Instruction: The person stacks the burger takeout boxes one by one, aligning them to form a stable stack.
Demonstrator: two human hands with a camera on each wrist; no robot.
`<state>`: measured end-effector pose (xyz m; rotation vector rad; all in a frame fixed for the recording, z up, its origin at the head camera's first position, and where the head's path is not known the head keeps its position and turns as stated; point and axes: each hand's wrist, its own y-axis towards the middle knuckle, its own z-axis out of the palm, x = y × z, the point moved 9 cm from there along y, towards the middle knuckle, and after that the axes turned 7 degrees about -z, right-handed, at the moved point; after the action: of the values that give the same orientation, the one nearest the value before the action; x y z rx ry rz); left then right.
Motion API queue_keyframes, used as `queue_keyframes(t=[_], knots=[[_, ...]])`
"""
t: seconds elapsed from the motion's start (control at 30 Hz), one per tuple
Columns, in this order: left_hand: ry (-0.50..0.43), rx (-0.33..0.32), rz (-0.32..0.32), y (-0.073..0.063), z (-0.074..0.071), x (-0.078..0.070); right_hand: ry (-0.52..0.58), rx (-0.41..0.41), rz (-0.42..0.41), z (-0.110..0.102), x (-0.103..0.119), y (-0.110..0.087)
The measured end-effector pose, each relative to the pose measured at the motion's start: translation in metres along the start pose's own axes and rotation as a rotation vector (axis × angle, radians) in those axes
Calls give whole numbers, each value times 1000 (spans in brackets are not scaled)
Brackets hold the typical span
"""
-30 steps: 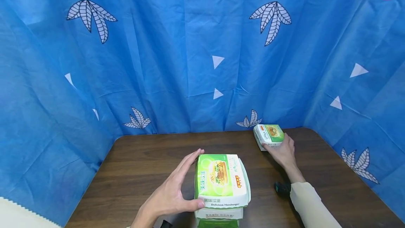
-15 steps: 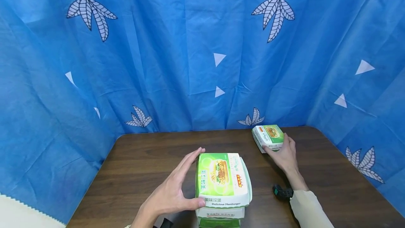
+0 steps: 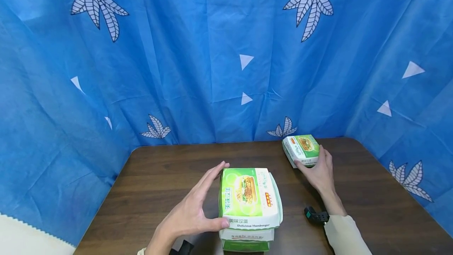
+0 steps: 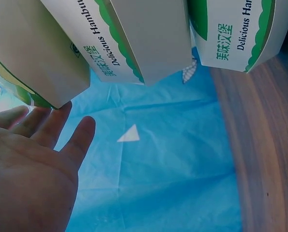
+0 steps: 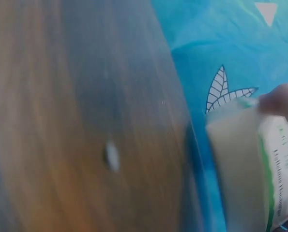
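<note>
A stack of hamburger boxes (image 3: pixel 244 198), printed green and white, stands at the front middle of the table in the head view. Its tiers sit slightly out of line; the left wrist view shows a box side (image 4: pixel 153 38) between two others. My left hand (image 3: pixel 194 207) spreads along the stack's left side, thumb at the near corner and fingers reaching the far one. In the left wrist view those fingers (image 4: pixel 83 137) look fairly straight. At the back right, my right hand (image 3: pixel 320 172) holds another hamburger box (image 3: pixel 301 150) between thumb and fingers; its far fingers are hidden.
The brown wooden table (image 3: pixel 170 176) ends at a blue patterned curtain (image 3: pixel 184 70) along the back and sides. A black wrist device (image 3: pixel 316 215) is on the right forearm. The right wrist view is blurred.
The head view has tilted slightly down. The right hand and its box have shifted a little left and nearer, relative to the curtain print. The left hand stays at the stack.
</note>
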<state>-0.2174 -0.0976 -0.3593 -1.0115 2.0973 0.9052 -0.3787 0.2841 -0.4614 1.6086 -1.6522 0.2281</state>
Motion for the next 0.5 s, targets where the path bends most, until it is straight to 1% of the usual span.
queue_keyframes(t=[0.13,0.2,0.37,0.5], knots=[[12,-3,20,0,-1,-1,9,-36,-67,-10,16,3],[12,-2,19,0,-1,-1,12,-51,-91,-15,23,3],[15,-2,30,0,0,-1,26,-90,-116,-26,36,2],[17,-3,31,0,-1,-1,40,-100,-148,-35,48,1]])
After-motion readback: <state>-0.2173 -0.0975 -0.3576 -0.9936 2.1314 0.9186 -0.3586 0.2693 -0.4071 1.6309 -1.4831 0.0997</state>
